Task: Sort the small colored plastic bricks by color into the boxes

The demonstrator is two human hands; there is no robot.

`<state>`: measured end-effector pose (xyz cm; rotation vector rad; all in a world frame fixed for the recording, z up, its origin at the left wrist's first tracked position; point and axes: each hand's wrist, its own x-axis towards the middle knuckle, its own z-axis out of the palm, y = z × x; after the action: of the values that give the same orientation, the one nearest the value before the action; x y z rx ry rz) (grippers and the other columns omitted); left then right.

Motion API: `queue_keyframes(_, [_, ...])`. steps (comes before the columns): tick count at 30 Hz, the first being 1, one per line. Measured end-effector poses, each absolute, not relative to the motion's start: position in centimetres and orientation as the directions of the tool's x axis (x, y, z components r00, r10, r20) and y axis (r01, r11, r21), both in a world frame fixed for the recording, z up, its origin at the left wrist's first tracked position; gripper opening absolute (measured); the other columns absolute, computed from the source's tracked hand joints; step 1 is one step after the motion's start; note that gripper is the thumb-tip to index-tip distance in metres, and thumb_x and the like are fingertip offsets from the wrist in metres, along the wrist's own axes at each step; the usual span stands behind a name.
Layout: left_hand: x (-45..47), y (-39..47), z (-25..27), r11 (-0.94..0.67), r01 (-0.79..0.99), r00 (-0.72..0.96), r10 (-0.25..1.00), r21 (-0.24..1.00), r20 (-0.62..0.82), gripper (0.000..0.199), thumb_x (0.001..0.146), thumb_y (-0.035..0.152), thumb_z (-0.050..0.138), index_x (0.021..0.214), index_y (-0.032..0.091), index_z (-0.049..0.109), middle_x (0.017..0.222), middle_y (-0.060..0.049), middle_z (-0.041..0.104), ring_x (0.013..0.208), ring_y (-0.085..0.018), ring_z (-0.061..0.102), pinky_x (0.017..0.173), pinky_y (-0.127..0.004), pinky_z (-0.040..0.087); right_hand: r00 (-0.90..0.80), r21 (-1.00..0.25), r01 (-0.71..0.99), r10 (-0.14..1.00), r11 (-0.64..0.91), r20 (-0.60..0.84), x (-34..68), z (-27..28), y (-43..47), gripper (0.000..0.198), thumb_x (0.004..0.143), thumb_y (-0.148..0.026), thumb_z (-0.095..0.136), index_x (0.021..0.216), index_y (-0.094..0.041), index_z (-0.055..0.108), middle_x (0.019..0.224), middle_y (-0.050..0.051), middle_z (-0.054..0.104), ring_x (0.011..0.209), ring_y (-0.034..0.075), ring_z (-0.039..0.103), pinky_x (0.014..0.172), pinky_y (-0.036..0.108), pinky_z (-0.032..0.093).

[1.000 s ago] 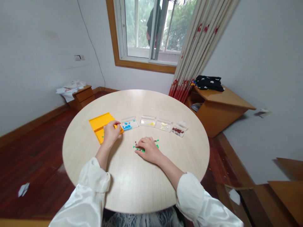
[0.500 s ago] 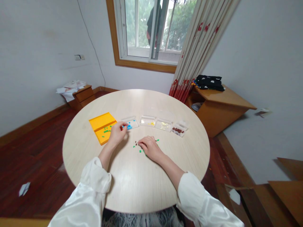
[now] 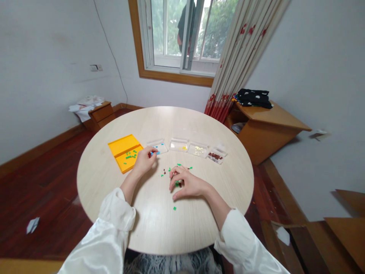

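My left hand (image 3: pixel 145 160) is at the near left corner of a clear tray of small blue bricks (image 3: pixel 162 148). Its fingers are curled together in a pinch; what lies between them is too small to make out. Over the middle of the table, my right hand (image 3: pixel 189 182) has thumb and fingers apart, above small green and brown bricks (image 3: pixel 180 184) that it partly hides. Beyond its fingertips lie more green bricks (image 3: pixel 179 164) and brown bricks (image 3: pixel 164 171). A single green brick (image 3: pixel 175 208) sits nearer to me.
Left of my left hand is an opened yellow case (image 3: pixel 123 144) holding several green bricks (image 3: pixel 129 156). Clear trays of yellow bricks (image 3: pixel 184 148), pale yellow bricks (image 3: pixel 197 150) and brown bricks (image 3: pixel 216 156) curve along the right. All stand on a round table (image 3: pixel 159 228).
My right hand has spread its fingers and shifted slightly toward me, uncovering green bricks beyond it. A green brick now lies closer to me. My left hand has barely moved.
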<state>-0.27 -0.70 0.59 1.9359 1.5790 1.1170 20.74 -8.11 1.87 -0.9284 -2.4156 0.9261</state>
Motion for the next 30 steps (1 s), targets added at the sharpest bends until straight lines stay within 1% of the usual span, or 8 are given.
queue_keyframes(5, [-0.3, -0.7, 0.7, -0.267, 0.633, 0.041, 0.949, 0.727, 0.313, 0.025, 0.071, 0.023, 0.047, 0.081, 0.016, 0.068, 0.081, -0.004, 0.069, 0.065, -0.015, 0.054, 0.068, -0.028, 0.045, -0.791, -0.681, 0.404, 0.607, 0.611, 0.075, 20.4, 1.7, -8.8, 0.014, 0.062, -0.035, 0.081, 0.068, -0.026, 0.072, 0.090, -0.001, 0.055, 0.096, 0.018, 0.047, 0.097, 0.039, 0.029])
queue_keyframes(10, [-0.3, -0.7, 0.6, -0.263, 0.643, 0.039, 0.949, 0.719, 0.311, 0.024, 0.071, 0.022, 0.047, 0.081, 0.016, 0.068, 0.080, -0.004, 0.069, 0.064, -0.015, 0.054, 0.067, -0.028, 0.045, -0.830, -0.651, 0.389, 0.554, 0.652, 0.059, 20.0, 1.2, -9.1, 0.013, 0.068, -0.038, 0.077, 0.069, -0.027, 0.072, 0.088, 0.000, 0.057, 0.093, 0.019, 0.046, 0.091, 0.037, 0.032])
queue_keyframes(12, [-0.3, -0.7, 0.7, -0.263, 0.643, 0.040, 0.949, 0.719, 0.312, 0.024, 0.071, 0.022, 0.047, 0.080, 0.016, 0.068, 0.080, -0.004, 0.069, 0.064, -0.015, 0.054, 0.067, -0.028, 0.045, -0.818, -0.637, 0.412, 0.573, 0.652, 0.058, 19.9, 1.1, -9.0, 0.011, 0.068, -0.036, 0.077, 0.068, -0.026, 0.072, 0.087, 0.000, 0.059, 0.092, 0.019, 0.047, 0.090, 0.037, 0.032])
queue_keyframes(16, [-0.3, -0.6, 0.6, -0.262, 0.647, 0.042, 0.950, 0.716, 0.309, 0.023, 0.072, 0.022, 0.047, 0.080, 0.016, 0.068, 0.080, -0.004, 0.069, 0.064, -0.015, 0.054, 0.067, -0.027, 0.045, -0.698, -0.595, 0.526, 0.708, 0.608, 0.106, 19.5, 1.0, -8.7, 0.006, 0.074, -0.025, 0.073, 0.069, -0.022, 0.070, 0.079, 0.001, 0.062, 0.091, 0.019, 0.049, 0.090, 0.038, 0.030])
queue_keyframes(19, [-0.4, -0.6, 0.4, -0.269, 0.646, 0.043, 0.947, 0.715, 0.317, 0.023, 0.072, 0.023, 0.048, 0.081, 0.016, 0.068, 0.080, -0.004, 0.069, 0.064, -0.015, 0.054, 0.067, -0.027, 0.045, -0.611, -0.549, 0.605, 0.778, 0.577, 0.144, 19.4, 0.8, -8.4, 0.007, 0.080, -0.022, 0.068, 0.074, -0.020, 0.070, 0.077, 0.003, 0.065, 0.090, 0.020, 0.049, 0.085, 0.038, 0.031])
queue_keyframes(24, [-0.5, -0.5, 0.4, -0.282, 0.638, 0.047, 0.943, 0.716, 0.329, 0.024, 0.072, 0.023, 0.047, 0.081, 0.015, 0.068, 0.081, -0.005, 0.069, 0.064, -0.015, 0.054, 0.067, -0.028, 0.044, -0.598, -0.523, 0.609, 0.778, 0.597, 0.193, 19.5, 0.3, -8.1, 0.010, 0.084, -0.024, 0.062, 0.079, -0.019, 0.069, 0.079, 0.004, 0.068, 0.088, 0.020, 0.050, 0.084, 0.039, 0.031])
queue_keyframes(28, [-0.4, -0.6, 0.5, -0.287, 0.623, 0.055, 0.944, 0.727, 0.325, 0.023, 0.072, 0.023, 0.048, 0.081, 0.015, 0.067, 0.079, -0.004, 0.068, 0.062, -0.014, 0.053, 0.065, -0.027, 0.043, -0.630, -0.541, 0.578, 0.756, 0.610, 0.178, 19.6, 0.2, -8.1, 0.005, 0.079, -0.025, 0.069, 0.079, -0.019, 0.069, 0.080, 0.003, 0.068, 0.089, 0.019, 0.051, 0.086, 0.039, 0.030])
queue_keyframes(30, [-0.3, -0.7, 0.5, -0.299, 0.605, 0.076, 0.944, 0.738, 0.321, 0.022, 0.073, 0.023, 0.048, 0.081, 0.015, 0.067, 0.077, -0.004, 0.067, 0.060, -0.013, 0.051, 0.063, -0.026, 0.043, -0.633, -0.541, 0.582, 0.756, 0.607, 0.168, 19.6, 0.2, -8.1, 0.004, 0.079, -0.023, 0.068, 0.077, -0.019, 0.068, 0.079, 0.003, 0.067, 0.089, 0.019, 0.051, 0.087, 0.038, 0.030])
